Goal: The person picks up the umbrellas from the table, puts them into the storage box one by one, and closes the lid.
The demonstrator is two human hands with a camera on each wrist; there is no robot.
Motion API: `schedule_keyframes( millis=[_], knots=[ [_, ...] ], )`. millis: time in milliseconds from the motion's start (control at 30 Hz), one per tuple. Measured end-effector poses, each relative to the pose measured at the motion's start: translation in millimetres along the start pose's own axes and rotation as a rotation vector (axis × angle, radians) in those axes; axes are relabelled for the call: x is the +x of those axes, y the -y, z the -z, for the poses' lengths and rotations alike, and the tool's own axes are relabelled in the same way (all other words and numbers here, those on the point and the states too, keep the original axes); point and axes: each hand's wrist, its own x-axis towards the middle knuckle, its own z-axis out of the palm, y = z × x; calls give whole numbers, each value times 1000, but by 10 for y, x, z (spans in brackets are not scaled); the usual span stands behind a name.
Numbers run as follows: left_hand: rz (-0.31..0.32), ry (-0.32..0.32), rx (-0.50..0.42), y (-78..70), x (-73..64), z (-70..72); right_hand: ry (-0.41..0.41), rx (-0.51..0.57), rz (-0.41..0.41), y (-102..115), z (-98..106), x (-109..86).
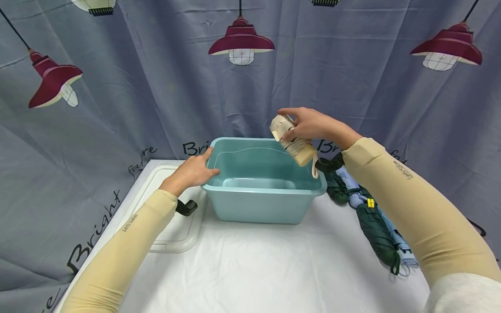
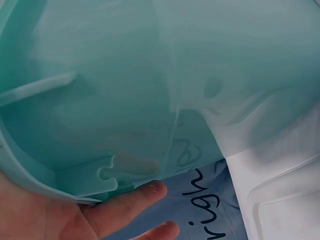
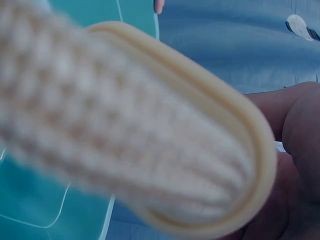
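Observation:
A light teal plastic storage bin (image 1: 254, 208) stands on the table. My left hand (image 1: 192, 172) grips its left rim, thumb over the inner side; in the left wrist view, fingers (image 2: 127, 207) lie against the outside under the rim. My right hand (image 1: 311, 124) grips a cream bottle (image 1: 288, 138) with dark lettering, tilted above the bin's back right part. Its yellowish end (image 1: 305, 155) points down and right, with a strap loop (image 1: 315, 167) hanging there. In the right wrist view, a woven strap (image 3: 110, 115) and a cream oval end (image 3: 267, 165) fill much of the picture.
A whitish rectangular lid (image 1: 176, 228) lies flat left of the bin, partly under the left forearm. Right of the bin lie dark green (image 1: 375, 230) and light blue (image 1: 354, 193) bundles like folded umbrellas. Behind hangs a grey-blue curtain (image 1: 168, 87) printed with lamps.

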Motion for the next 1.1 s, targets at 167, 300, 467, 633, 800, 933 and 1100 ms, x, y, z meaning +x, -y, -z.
schedule_keyframes(
  millis=[167,300,467,633,800,933,1100],
  knots=[
    [-5,8,6,-14,-11,38,13,9,20,64,-26,75],
    [6,24,10,-27,-25,57,44,6,22,100,-58,122],
    [17,34,21,-22,-21,63,64,-6,25,163,-77,174],
    [34,23,20,-22,-24,39,76,-3,33,227,-98,238],
    [59,4,48,-31,-19,-22,88,-1,32,291,-149,292],
    [66,-21,84,-50,-17,-51,111,4,22,360,-204,349],
    [70,-39,115,-73,-9,-67,154,3,12,428,-285,446]
  ],
)
